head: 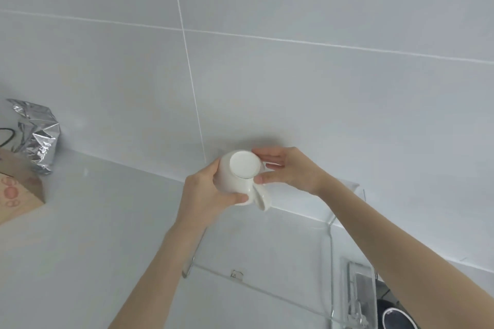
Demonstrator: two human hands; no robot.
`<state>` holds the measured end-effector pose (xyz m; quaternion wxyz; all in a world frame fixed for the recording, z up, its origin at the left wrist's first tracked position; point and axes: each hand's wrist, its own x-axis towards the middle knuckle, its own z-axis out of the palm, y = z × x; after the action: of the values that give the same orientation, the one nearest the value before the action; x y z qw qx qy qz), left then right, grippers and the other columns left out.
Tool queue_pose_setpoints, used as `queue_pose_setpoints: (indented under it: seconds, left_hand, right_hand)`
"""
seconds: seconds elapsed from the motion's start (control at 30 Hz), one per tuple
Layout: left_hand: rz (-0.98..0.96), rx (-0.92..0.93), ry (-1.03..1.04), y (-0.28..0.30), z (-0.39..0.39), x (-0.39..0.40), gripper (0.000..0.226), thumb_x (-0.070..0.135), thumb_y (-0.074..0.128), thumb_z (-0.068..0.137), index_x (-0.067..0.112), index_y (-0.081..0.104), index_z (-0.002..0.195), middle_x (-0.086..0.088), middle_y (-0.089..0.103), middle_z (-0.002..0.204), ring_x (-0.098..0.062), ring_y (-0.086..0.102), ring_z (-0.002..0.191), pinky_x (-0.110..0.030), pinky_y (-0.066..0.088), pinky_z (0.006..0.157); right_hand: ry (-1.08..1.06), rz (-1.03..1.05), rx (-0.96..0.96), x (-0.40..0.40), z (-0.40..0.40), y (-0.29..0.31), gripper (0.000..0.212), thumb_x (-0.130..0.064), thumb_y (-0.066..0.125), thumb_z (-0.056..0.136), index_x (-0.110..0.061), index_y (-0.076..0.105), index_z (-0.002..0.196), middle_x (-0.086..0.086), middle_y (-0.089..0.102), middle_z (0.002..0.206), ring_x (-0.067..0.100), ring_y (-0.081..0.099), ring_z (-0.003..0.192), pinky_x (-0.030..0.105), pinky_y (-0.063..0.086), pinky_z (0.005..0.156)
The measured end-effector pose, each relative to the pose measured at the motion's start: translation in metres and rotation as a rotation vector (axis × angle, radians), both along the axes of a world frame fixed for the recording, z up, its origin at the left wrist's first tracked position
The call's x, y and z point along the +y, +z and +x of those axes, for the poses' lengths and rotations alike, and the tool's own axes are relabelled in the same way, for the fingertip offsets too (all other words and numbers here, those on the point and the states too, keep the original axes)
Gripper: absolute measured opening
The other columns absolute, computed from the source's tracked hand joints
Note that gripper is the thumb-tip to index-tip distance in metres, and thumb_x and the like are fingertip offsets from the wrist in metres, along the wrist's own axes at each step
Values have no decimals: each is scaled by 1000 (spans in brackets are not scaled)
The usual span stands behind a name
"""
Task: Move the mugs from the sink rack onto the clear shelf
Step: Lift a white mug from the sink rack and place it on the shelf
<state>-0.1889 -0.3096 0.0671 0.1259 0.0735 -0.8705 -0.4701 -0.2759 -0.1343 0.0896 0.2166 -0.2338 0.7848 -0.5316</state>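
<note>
A white mug [238, 177] is held upside down, its flat base facing me and its handle pointing down to the right. My left hand [204, 195] wraps around the mug's side. My right hand [290, 169] touches the base rim with thumb and fingertips. Both hands hold the mug above the back left part of the clear shelf [267, 288], close to the tiled wall. The shelf is transparent acrylic with a curved right end. The sink rack is not in view.
A crumpled silver foil bag [37, 133] and a brown cardboard box [18, 189] stand on the white counter at the left. At the bottom right, a dark round object [395, 316] and a metal fitting [358, 294] lie below the shelf.
</note>
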Motion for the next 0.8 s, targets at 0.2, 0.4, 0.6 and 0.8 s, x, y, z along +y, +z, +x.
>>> queue_pose_setpoints:
  seconds: [0.2,0.4,0.6,0.8]
  left_hand:
    - [8,-57,9,-11,-13,-10,63,28,86,46,26,61,103,7,69,93,-14,62,91,-26,51,80]
    - [43,-128,49,-17,-12,-13,58,40,78,45,18,61,96,-1,69,95,-19,62,94,-38,53,84]
    - [23,-166,-1,-21,-11,-12,54,30,81,59,18,54,105,3,64,100,-18,59,93,-17,46,74]
    - [-56,-232,5,-16,-12,-8,52,25,77,66,13,44,103,0,57,97,-22,53,88,-7,37,54]
  right_hand:
    - [6,-56,-49,-12,-13,-15,47,-6,75,69,-24,62,111,-8,65,118,1,57,111,14,46,93]
    - [-23,-89,-67,-23,-13,-20,44,-3,72,72,-15,61,113,3,66,117,11,61,109,27,45,100]
    - [-36,-76,-91,-24,-12,-21,50,-6,72,73,-12,56,120,3,62,125,11,56,116,31,40,106]
    - [-63,-22,-55,-25,0,-16,55,-11,68,78,-15,46,129,0,49,138,10,41,130,26,31,109]
